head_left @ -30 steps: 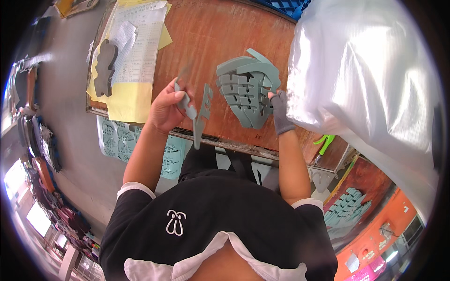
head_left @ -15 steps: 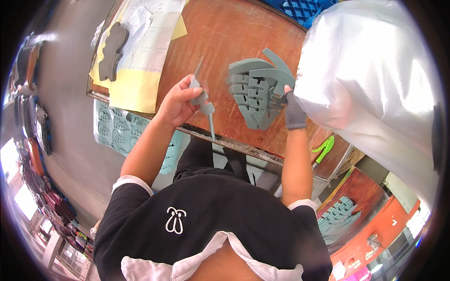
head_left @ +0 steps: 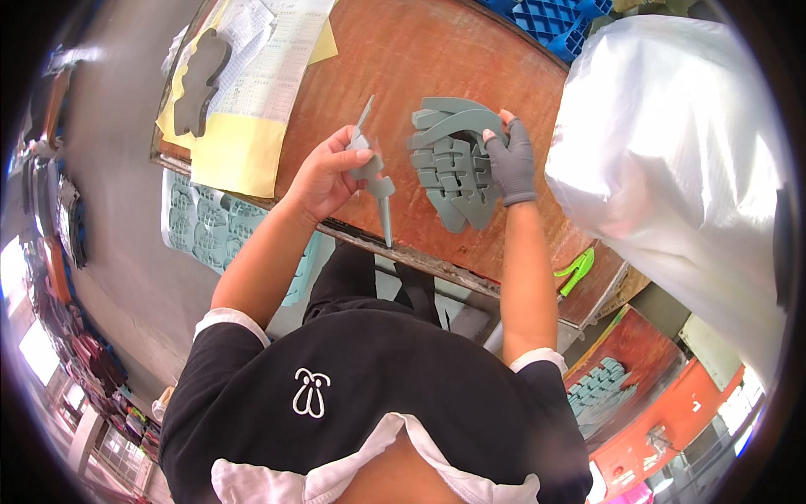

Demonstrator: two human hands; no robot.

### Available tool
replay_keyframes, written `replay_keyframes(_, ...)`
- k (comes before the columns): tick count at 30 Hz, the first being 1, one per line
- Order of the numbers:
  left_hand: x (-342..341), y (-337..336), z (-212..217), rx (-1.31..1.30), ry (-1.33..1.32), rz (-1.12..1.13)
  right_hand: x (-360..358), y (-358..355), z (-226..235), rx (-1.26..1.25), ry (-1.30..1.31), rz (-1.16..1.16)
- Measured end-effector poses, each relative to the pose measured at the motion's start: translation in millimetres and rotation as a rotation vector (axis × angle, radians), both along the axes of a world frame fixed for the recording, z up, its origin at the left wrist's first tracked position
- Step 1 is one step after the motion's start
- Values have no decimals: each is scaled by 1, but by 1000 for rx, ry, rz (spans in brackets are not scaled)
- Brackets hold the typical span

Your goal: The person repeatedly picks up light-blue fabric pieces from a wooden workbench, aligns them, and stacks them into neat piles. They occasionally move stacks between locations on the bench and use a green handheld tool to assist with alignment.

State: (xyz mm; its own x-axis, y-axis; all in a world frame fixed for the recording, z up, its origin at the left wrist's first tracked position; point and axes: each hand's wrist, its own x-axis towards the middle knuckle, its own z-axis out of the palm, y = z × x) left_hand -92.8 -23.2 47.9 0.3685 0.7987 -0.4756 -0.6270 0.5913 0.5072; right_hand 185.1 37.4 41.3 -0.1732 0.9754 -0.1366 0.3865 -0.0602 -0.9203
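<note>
My bare left hand (head_left: 330,175) pinches a thin grey-green foam cutout (head_left: 384,190) between thumb and fingers. This piece is held nearly edge-on above the table's near edge, its narrow ends pointing up and down. A pile of similar notched, curved foam cutouts (head_left: 453,172) lies on the wooden table to its right. My right hand (head_left: 513,164), in a grey glove with bare fingertips, is closed at the pile's upper right side. Its thumb and fingers grip the end of a curved piece there; the fingers' undersides are hidden.
A brown wooden table (head_left: 395,59) holds papers with a yellow sheet (head_left: 235,164) and a dark foam shape (head_left: 200,84). A large translucent plastic bag (head_left: 672,134) bulges at right. Bright green snips (head_left: 578,270) lie near the front corner. Cut foam sheets (head_left: 214,220) sit below the left edge.
My right hand has moved up and left onto the pile's upper right side. The strip that stuck out on top now lies along the other curved pieces. My left hand keeps its cutout.
</note>
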Motion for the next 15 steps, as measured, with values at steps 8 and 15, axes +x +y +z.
replay_keyframes(8,10,8,6,5,153,-38,53,-86,-107,-308,496,-437)
replay_keyframes(15,19,8,0,-10,152,-74,53,-110,-82,-344,248,-319)
